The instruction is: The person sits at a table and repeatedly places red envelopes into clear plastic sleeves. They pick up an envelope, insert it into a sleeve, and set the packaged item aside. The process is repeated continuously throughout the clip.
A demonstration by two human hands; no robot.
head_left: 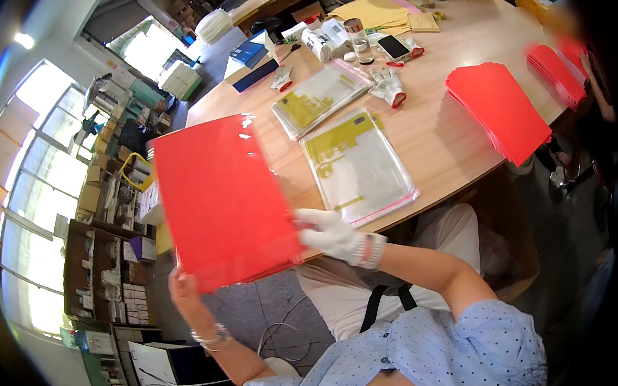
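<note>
A large stack of red sheets (226, 196) lies at the table's left front edge, its near corner sticking out past it. Glossy glints along its far and right edges look like clear plastic. My left hand (186, 292), bare with a bracelet at the wrist, is closed on the near left corner, slightly blurred. My right hand (331, 235), in a white knitted glove, pinches the near right edge; some fingertips are hidden. Beside it lies a pile of clear plastic bags (362, 171) with gold print and a pink strip. Another pile of such bags (320, 100) lies behind.
Fanned red sheets (499, 108) lie at the right, with another red stack (555, 74) near a person's arm. White gloves (387, 86), a phone (394, 48), a glass jar (359, 42), blue boxes (253, 61) and yellow sheets (375, 15) are farther back. Shelves (105, 274) stand left.
</note>
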